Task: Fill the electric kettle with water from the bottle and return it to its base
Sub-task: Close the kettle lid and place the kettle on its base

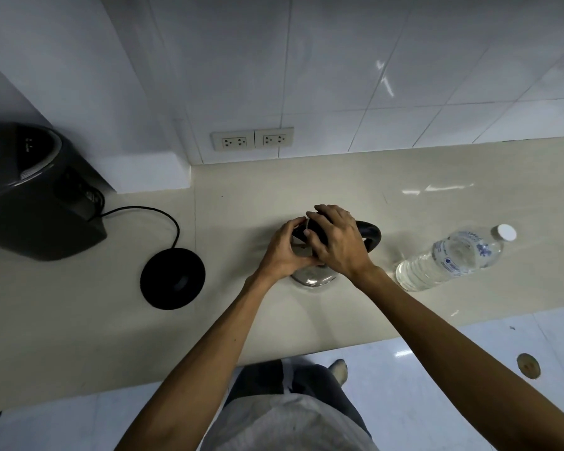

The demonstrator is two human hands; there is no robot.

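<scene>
A steel electric kettle point(313, 277) with a black lid and black handle point(370, 236) stands on the beige counter, off its base. My left hand point(282, 250) grips the kettle's left side near the top. My right hand point(336, 240) lies over the black lid, fingers curled on it. Both hands hide most of the kettle. The round black base point(172, 278) lies to the left, its cord running back. A clear water bottle point(450, 257) with a white cap point(505, 232) stands to the right, cap on.
A dark grey appliance point(36, 193) sits at the far left of the counter point(274, 323). Two wall sockets point(253, 139) are on the tiled wall behind. The counter's front edge runs just before my legs, with white floor below.
</scene>
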